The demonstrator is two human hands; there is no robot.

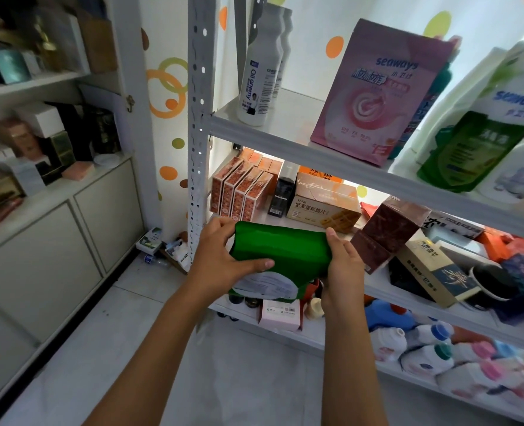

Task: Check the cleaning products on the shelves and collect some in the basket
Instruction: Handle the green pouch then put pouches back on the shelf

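Both hands grip one green pouch (280, 252) in front of the middle shelf (374, 290): the left hand (220, 259) curls round its left end, thumb across the front, and the right hand (343, 265) clasps its right end. The pouch's long axis runs crosswise between them, label side tilted down. No basket is in view, so the drop point is unknown; boxes (386, 232) stand just right of it.

Orange printed cartons (239, 192) stand in a row beside a beige biscuit box (323, 207); white cabinet doors (70, 241) at left.
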